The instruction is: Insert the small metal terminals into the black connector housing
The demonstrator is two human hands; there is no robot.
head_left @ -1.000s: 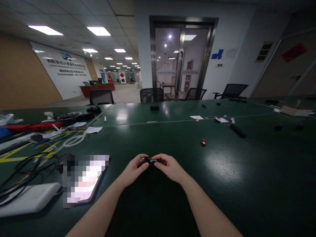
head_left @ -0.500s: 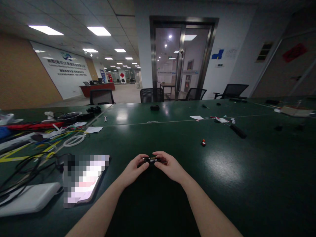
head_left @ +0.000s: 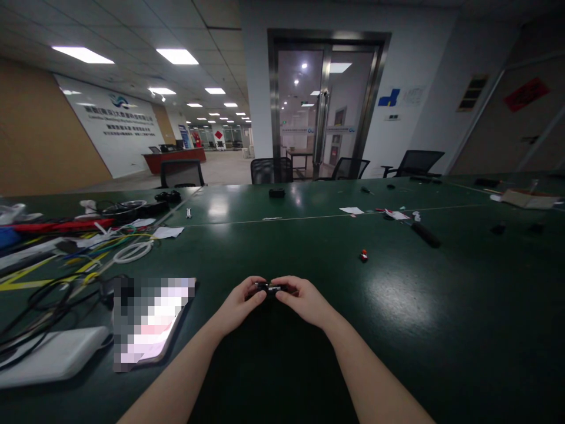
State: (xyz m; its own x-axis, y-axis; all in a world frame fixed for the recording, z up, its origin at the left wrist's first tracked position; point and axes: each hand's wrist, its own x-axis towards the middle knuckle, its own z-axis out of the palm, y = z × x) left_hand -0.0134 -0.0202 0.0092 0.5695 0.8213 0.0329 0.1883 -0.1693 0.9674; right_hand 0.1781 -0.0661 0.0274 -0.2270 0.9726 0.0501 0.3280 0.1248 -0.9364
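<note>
Between my two hands is a small black object with a light, shiny strip [head_left: 272, 289]; its kind is too small to make out. My left hand [head_left: 242, 300] grips its left end, thumb in front and fingers behind. On the right end, my right hand [head_left: 303, 299] holds it the same way, with the index finger across the top. Most of the object is hidden by my fingers. Both forearms reach over the dark green table [head_left: 273, 365]. A small red-and-white item [head_left: 364, 255] lies beyond my right hand.
To the left are a pixelated phone-like device [head_left: 154, 324], a white box [head_left: 57, 353] and tangled black cables [head_left: 39, 312]. A white coiled cable [head_left: 132, 252] lies farther back. At the right are a black-handled tool [head_left: 425, 234] and paper scraps [head_left: 352, 211]. A small black block [head_left: 276, 192] sits at the back.
My right index finger has come down and inward over the small black object, covering more of its top. My left hand has barely moved.
</note>
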